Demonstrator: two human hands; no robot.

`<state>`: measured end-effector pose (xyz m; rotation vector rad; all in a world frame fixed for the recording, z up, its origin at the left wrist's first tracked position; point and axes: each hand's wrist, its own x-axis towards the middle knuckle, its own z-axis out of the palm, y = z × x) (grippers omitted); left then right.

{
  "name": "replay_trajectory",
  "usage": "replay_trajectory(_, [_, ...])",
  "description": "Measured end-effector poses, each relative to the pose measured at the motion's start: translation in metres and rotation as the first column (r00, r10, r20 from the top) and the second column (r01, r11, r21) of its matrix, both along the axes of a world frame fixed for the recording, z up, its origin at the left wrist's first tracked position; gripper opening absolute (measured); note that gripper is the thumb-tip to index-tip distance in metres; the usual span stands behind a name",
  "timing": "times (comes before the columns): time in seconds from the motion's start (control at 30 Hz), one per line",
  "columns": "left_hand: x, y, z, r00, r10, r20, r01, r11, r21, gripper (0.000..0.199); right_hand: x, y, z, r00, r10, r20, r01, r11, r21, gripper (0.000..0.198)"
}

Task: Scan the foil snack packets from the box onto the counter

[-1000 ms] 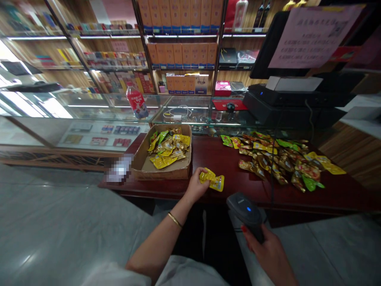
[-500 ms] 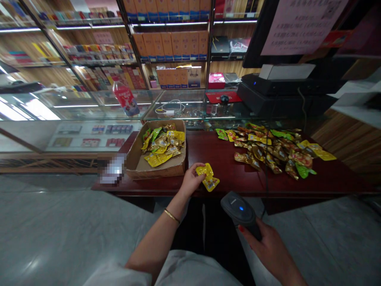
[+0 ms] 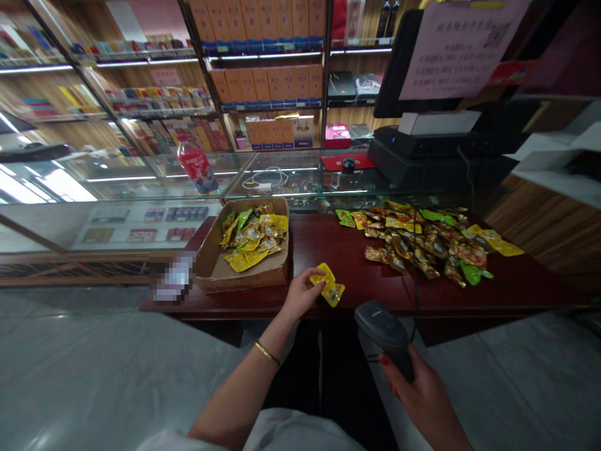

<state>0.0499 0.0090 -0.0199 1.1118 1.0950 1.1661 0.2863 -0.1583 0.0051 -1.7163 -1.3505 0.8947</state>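
Observation:
Pinched in my left hand (image 3: 302, 293) is a yellow snack packet (image 3: 332, 292), held over the front part of the dark red table (image 3: 323, 244). My right hand (image 3: 420, 388) grips the handle of a black barcode scanner (image 3: 384, 329), whose head points toward the yellow packet and stays apart from it. Left of my left hand stands an open cardboard box (image 3: 253, 283) holding several yellow, gold and green packets (image 3: 256, 235). On the right half of the table lies a loose pile of similar packets (image 3: 417, 238).
A blurred-out item (image 3: 176, 279) lies at the table's left corner. Behind the table, a glass counter (image 3: 300, 181) carries a red-labelled bottle (image 3: 196, 166), a white cable (image 3: 265, 181) and a mouse (image 3: 348, 164). A monitor (image 3: 394, 69) rises at the right. The scanner's cord (image 3: 415, 275) crosses the table.
The blue light on the scanner has gone out. The view has tilted slightly, so the scene sits a little lower. My left hand keeps hold of the yellow packet.

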Motion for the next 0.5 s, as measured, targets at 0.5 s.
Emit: replay_trajectory(0.5, [0.231,0.065,0.055,0.706,-0.295,-0.644,0.672,0.568,0.476,0.062,0.015,-0.003,-0.011,0.980,-0.181,-0.086,0.180,0.984,-0.016,0.047])
